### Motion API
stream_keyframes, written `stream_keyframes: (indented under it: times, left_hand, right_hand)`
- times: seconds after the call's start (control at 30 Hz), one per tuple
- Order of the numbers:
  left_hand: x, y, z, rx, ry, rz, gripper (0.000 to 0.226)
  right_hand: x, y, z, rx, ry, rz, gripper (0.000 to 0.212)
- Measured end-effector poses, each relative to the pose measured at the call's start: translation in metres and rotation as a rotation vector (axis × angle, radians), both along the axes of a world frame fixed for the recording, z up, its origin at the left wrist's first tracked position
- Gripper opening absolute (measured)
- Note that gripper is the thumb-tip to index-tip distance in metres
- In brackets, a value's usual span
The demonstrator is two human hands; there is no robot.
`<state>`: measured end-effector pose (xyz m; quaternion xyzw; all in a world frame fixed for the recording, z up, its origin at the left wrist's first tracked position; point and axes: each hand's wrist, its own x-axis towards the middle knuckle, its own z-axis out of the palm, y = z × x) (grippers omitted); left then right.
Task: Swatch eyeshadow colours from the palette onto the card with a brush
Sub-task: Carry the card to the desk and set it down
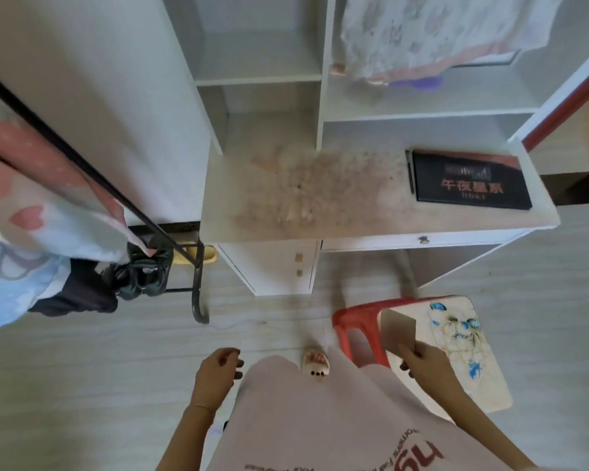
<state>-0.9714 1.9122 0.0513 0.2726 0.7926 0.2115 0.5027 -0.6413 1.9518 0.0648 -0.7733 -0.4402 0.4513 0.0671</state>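
While the left hand (218, 368) hangs at lower centre with fingers loosely curled and holding nothing, the right hand (424, 360) at lower right pinches a plain card (398, 331) by its lower edge, over a red stool (361, 321) with a printed cushion (456, 348). The closed black palette (470, 181) lies well apart from both hands, at the right end of the stained white surface (320, 185) in the upper right of the frame, with a thin dark brush (410, 171) just beside its left edge.
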Motion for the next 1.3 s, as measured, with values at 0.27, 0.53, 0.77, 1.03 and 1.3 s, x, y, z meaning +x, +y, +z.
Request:
stream_keyframes:
  times: [0.27, 0.53, 0.77, 1.03, 1.3]
  left_hand:
    - [0.002, 0.129, 0.011, 0.06, -0.013, -0.115, 0.014]
    - [0.026, 0.266, 0.014, 0.148, -0.013, -0.552, 0.016]
    - [0.077, 0.365, 0.014, 0.301, 0.115, -0.933, 0.022]
    - [0.145, 0.391, 0.0, 0.329, 0.401, -1.275, 0.048]
    - [0.178, 0.397, -0.03, 0.246, 0.538, -1.175, 0.065]
  right_hand:
    - [-0.017, 0.095, 0.005, 0.011, 0.025, -0.085, 0.025]
    - [-0.021, 0.114, 0.002, -0.009, 0.001, -0.379, 0.026]
    - [-0.022, 0.121, 0.015, 0.048, -0.07, -0.64, 0.027]
    - [-0.001, 0.154, 0.017, 0.083, -0.08, -0.664, 0.024]
    - [0.036, 0.27, 0.003, 0.16, -0.103, -0.381, 0.017]
